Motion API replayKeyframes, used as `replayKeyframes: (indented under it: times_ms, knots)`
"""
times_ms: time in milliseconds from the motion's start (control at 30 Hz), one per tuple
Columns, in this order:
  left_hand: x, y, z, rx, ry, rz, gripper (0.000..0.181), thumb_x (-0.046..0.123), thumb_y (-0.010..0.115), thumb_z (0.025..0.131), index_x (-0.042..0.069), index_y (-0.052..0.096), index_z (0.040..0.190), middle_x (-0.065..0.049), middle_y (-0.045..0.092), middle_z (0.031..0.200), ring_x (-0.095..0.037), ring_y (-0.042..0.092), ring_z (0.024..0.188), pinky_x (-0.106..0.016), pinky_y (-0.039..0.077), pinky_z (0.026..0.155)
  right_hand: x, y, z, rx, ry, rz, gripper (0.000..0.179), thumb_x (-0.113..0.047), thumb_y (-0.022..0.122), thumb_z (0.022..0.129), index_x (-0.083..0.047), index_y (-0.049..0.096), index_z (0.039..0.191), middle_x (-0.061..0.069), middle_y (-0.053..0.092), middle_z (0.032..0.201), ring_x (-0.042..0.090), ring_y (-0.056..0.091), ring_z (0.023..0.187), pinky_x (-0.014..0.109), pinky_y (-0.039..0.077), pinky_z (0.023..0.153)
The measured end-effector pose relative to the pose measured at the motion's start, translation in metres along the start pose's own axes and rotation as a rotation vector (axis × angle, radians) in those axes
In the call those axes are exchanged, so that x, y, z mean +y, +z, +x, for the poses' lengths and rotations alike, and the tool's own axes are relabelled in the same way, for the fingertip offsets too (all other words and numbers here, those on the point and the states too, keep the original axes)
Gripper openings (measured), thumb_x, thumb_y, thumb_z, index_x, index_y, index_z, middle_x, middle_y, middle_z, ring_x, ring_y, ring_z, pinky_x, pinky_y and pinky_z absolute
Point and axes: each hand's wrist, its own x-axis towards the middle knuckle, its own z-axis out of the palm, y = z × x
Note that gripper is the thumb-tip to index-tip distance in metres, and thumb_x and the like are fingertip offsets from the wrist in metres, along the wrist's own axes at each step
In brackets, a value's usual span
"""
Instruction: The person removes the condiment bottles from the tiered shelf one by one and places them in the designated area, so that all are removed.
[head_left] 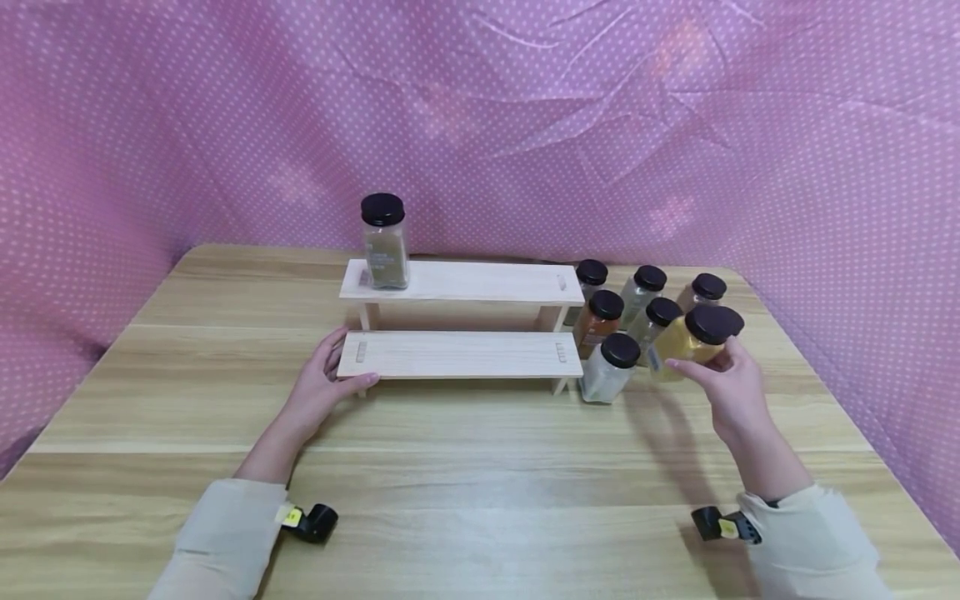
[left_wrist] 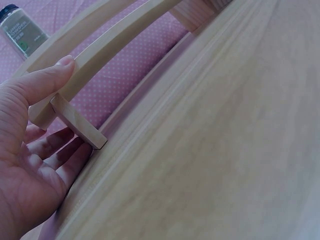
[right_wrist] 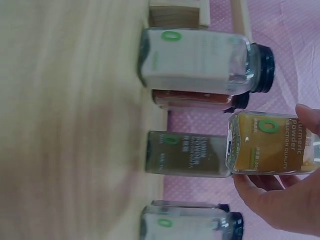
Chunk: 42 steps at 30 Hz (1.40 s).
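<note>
My left hand (head_left: 318,385) grips the left end of the lower board of a two-step wooden rack (head_left: 457,354). Its thumb lies on the board's front edge, and the fingers reach behind the short leg (left_wrist: 79,122). On the right, my right hand (head_left: 731,387) holds a jar of turmeric powder (right_wrist: 270,145) between thumb and fingers, raised off the table and tilted. This jar (head_left: 675,346) has a black lid and yellow contents. A jar of greenish-brown powder (head_left: 387,250) stands upright at the left end of the upper board.
Right of the rack several black-lidded jars stand close together, among them a white one (head_left: 606,375) in front and a reddish one (head_left: 592,329) behind it. Another black lid shows partly behind the turmeric jar. A pink dotted cloth (head_left: 480,125) hangs behind the wooden table (head_left: 480,492).
</note>
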Motion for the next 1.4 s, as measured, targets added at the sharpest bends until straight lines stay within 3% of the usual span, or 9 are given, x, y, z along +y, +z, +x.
replayKeyframes:
  times_ms: [133, 267, 367, 667, 900, 1133, 1400]
  knots:
    - [0.000, 0.000, 0.000, 0.000, 0.002, -0.001, 0.090, 0.012, 0.070, 0.072, 0.005, 0.009, 0.138, -0.019, 0.024, 0.136, -0.029, 0.027, 0.120, -0.041, 0.024, 0.097, 0.048, -0.025, 0.018, -0.032, -0.022, 0.011, 0.064, 0.003, 0.069, 0.068, -0.013, 0.044, 0.125, 0.004, 0.052, 0.113, 0.014, 0.048, 0.102, 0.018, 0.039, 0.079]
    - [0.000, 0.000, 0.000, -0.002, 0.003, -0.002, 0.090, 0.012, 0.070, 0.072, 0.005, 0.009, 0.138, -0.019, 0.025, 0.136, -0.029, 0.028, 0.120, -0.041, 0.025, 0.096, 0.079, -0.039, 0.029, -0.028, -0.011, 0.036, 0.064, 0.005, 0.069, 0.068, -0.013, 0.046, 0.124, 0.007, 0.052, 0.115, 0.015, 0.048, 0.103, 0.019, 0.041, 0.078]
    - [-0.001, 0.000, 0.000, 0.000, 0.004, -0.003, 0.090, 0.011, 0.070, 0.072, 0.005, 0.009, 0.137, -0.019, 0.025, 0.135, -0.028, 0.029, 0.119, -0.041, 0.026, 0.096, 0.077, -0.037, 0.026, -0.050, -0.014, 0.000, 0.063, -0.003, 0.072, 0.067, -0.013, 0.046, 0.123, 0.005, 0.053, 0.114, 0.015, 0.048, 0.102, 0.020, 0.041, 0.077]
    - [-0.001, 0.000, 0.000, -0.001, 0.011, -0.006, 0.090, 0.011, 0.070, 0.072, 0.005, 0.009, 0.138, -0.019, 0.025, 0.136, -0.029, 0.028, 0.120, -0.040, 0.025, 0.097, 0.075, -0.030, 0.019, -0.010, 0.045, -0.037, 0.057, -0.007, 0.075, 0.064, -0.013, 0.050, 0.116, 0.000, 0.056, 0.104, 0.010, 0.051, 0.094, 0.017, 0.043, 0.074]
    - [-0.001, 0.000, 0.001, 0.003, 0.022, -0.001, 0.090, 0.011, 0.070, 0.071, 0.005, 0.010, 0.137, -0.019, 0.026, 0.135, -0.028, 0.028, 0.120, -0.039, 0.025, 0.097, 0.081, -0.030, 0.021, 0.004, 0.054, -0.025, 0.067, -0.017, 0.080, 0.058, -0.009, 0.048, 0.117, 0.001, 0.055, 0.104, 0.013, 0.049, 0.096, 0.015, 0.042, 0.074]
    - [-0.002, -0.001, 0.002, 0.002, 0.023, -0.002, 0.090, 0.010, 0.070, 0.071, 0.004, 0.010, 0.137, -0.019, 0.025, 0.135, -0.029, 0.028, 0.120, -0.039, 0.026, 0.097, 0.075, -0.023, 0.018, 0.016, 0.076, -0.053, 0.060, -0.009, 0.078, 0.060, -0.011, 0.050, 0.113, -0.005, 0.057, 0.096, 0.008, 0.051, 0.090, 0.014, 0.042, 0.072]
    - [-0.001, -0.001, 0.001, -0.003, 0.019, 0.000, 0.090, 0.011, 0.070, 0.071, 0.004, 0.009, 0.137, -0.019, 0.023, 0.136, -0.029, 0.026, 0.121, -0.039, 0.024, 0.097, 0.045, -0.002, 0.000, -0.011, 0.019, -0.059, 0.043, 0.006, 0.067, 0.065, -0.019, 0.055, 0.098, -0.010, 0.060, 0.086, 0.004, 0.054, 0.081, 0.015, 0.044, 0.069]
